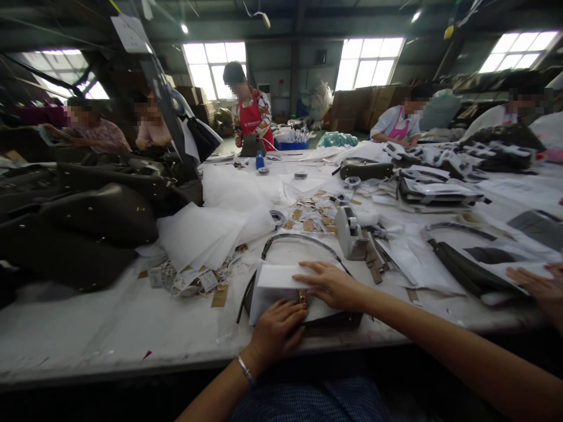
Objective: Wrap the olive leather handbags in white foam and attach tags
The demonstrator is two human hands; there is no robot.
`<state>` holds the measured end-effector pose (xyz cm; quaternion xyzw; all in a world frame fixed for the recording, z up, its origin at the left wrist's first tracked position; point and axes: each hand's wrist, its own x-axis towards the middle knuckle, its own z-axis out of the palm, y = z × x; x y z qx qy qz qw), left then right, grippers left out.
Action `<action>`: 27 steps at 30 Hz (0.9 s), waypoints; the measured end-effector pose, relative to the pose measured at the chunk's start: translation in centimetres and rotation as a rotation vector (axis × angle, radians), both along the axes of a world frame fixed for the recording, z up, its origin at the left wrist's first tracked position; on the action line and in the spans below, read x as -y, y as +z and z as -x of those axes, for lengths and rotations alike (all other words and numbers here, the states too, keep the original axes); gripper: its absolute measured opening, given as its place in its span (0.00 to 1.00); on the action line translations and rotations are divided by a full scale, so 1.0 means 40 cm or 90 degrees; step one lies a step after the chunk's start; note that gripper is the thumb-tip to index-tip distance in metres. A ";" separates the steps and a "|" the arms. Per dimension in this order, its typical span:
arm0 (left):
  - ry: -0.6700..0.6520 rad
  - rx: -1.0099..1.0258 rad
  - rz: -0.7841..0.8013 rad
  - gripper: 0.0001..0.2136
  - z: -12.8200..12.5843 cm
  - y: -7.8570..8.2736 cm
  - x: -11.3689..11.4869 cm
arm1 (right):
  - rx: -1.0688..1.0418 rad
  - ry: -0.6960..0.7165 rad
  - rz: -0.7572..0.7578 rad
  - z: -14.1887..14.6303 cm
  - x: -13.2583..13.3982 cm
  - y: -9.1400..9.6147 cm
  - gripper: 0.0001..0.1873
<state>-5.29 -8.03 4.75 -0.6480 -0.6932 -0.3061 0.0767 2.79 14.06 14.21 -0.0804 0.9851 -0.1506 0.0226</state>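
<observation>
At a crowded workshop desk, a worker's two hands press a white sheet onto a dark handbag that lies flat at the near edge, its thin handle arching away towards the middle. The right hand lies open and flat, fingers spread across the sheet's upper part. The left hand is curled at its lower edge beside a small gold fitting, though whether it pinches the sheet cannot be told. The work looks best served by an even, flat palm that stops the sheet creasing, with the curled fingers drawing its edge snug around the fitting. A grey tape dispenser stands just beyond the handle, and loose paper tags lie to the left. A pile of dark bags fills the far left, and a co-worker's hand rests on the desk at the right.
</observation>
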 end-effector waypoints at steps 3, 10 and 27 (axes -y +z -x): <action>0.000 0.005 0.013 0.17 -0.002 -0.002 0.001 | -0.053 0.034 0.000 -0.023 0.000 -0.002 0.25; 0.024 0.030 0.042 0.16 -0.006 -0.021 0.003 | -0.019 0.089 -0.014 -0.060 -0.010 -0.094 0.33; -0.008 -0.055 0.007 0.18 0.001 -0.033 0.007 | -0.090 0.099 0.024 -0.100 -0.011 -0.164 0.25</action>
